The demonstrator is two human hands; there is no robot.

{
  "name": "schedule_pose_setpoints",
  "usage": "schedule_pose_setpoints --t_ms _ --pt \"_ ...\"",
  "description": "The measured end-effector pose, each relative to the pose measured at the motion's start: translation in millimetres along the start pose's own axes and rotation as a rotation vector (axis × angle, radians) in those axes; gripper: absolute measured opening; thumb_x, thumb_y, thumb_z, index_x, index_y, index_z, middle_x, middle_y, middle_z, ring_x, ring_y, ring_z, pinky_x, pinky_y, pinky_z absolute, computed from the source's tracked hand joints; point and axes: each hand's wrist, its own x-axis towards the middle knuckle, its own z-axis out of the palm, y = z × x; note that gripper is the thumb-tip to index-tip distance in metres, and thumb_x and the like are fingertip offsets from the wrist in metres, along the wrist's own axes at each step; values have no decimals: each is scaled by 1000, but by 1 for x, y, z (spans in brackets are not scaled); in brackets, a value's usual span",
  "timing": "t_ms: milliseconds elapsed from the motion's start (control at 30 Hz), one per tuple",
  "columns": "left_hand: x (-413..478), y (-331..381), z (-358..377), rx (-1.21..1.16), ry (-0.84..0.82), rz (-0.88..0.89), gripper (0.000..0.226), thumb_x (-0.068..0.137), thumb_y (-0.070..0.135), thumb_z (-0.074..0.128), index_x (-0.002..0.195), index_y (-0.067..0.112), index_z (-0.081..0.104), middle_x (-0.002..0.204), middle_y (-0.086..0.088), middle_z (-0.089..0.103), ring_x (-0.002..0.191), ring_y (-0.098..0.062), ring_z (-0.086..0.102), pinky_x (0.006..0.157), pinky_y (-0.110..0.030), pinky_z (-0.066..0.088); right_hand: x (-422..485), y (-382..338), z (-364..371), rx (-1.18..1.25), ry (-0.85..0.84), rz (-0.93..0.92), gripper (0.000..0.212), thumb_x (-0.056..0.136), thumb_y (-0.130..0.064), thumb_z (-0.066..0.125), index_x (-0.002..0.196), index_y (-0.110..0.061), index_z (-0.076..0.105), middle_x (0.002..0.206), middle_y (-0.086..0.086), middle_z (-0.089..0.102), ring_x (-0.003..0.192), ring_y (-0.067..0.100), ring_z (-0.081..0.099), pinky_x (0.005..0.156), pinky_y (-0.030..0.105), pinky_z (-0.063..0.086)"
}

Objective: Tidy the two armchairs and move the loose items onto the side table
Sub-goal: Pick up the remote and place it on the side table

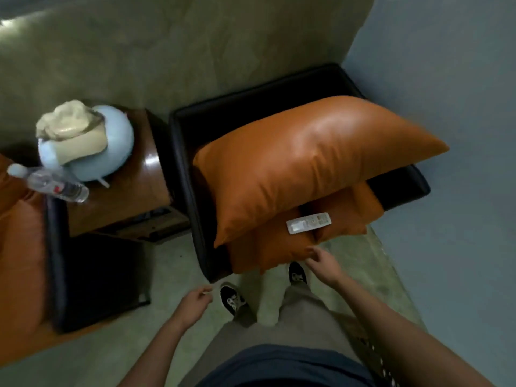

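The right armchair has a black frame and an orange seat cushion. A big orange pillow lies askew across it. A white remote control rests on the seat cushion just below the pillow. My right hand hovers at the cushion's front edge, fingers relaxed and holding nothing, a little below the remote. My left hand hangs loosely curled and holds nothing, in front of the chair's left corner. The wooden side table stands between the chairs. A clear water bottle lies at its left edge.
A pale blue round vessel with a cream cloth draped over it sits on the side table. The left armchair shows at the frame's left edge. My feet in black shoes stand on the light floor before the right chair.
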Motion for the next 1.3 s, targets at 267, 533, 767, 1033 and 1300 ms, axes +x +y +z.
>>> schedule_pose_setpoints --t_ms 267,533,767,1033,1300 --pt "-69 -12 48 -207 218 -223 27 98 16 54 124 19 62 113 -9 69 93 -19 64 74 -30 45 106 29 -46 -546 -167 -215 67 90 -24 65 151 -22 38 155 11 39 141 32 38 114 47 38" --pt "-109 8 119 -217 253 -248 28 99 23 55 124 34 59 104 5 69 97 -7 65 82 -23 47 175 39 -52 -915 -186 -442 69 94 -29 54 154 -34 20 162 9 21 149 37 13 116 61 21" --pt "-129 -1 143 -225 223 -327 28 100 23 56 124 35 58 107 3 67 98 -13 65 80 -21 47 207 46 -55 -991 -321 -396 106 78 -43 79 155 -47 7 161 4 21 144 42 24 112 62 26" --pt "-130 -7 151 -276 270 -347 30 99 23 58 125 37 56 107 6 67 100 -9 64 82 -24 45 244 52 -54 -884 -496 -413 111 74 -39 85 151 -55 6 159 8 23 140 43 33 104 60 42" --pt "-122 1 162 -291 253 -315 30 99 22 57 126 36 56 106 5 68 101 -13 65 86 -26 45 196 33 -59 -521 -663 -381 72 96 -36 65 157 -29 27 151 9 43 121 26 53 85 32 45"
